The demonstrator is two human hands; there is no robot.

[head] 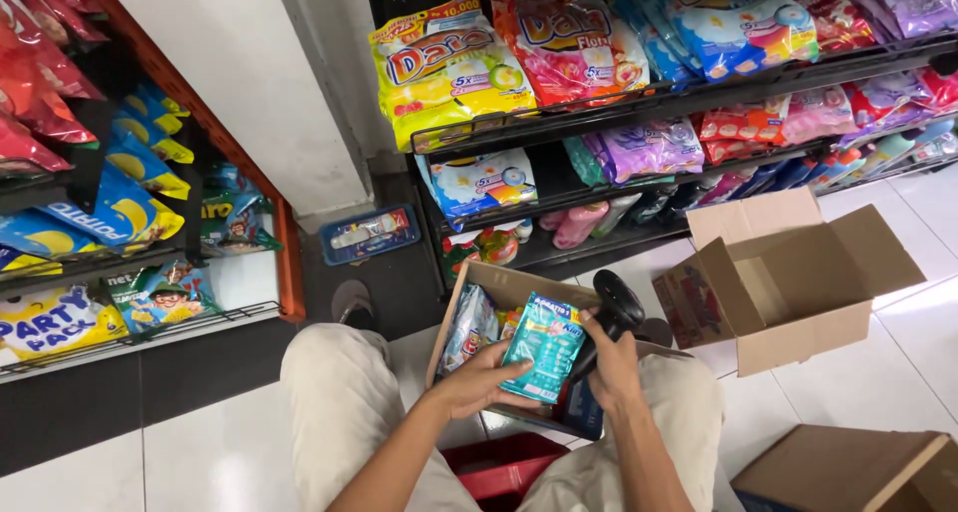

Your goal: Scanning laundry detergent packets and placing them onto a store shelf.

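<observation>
Left hand (479,382) grips teal packet (544,347), right hand (611,367) clamps black scanner (617,307); open carton (798,272) beside

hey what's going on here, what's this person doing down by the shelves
A person sits low on a tiled floor between store shelves packed with colourful packets. The left hand holds a teal packet over an open cardboard box that has more packets in it. The right hand grips a black handheld device against the packet. An empty open box sits to the right, and a closed box lies nearer the camera.
</observation>
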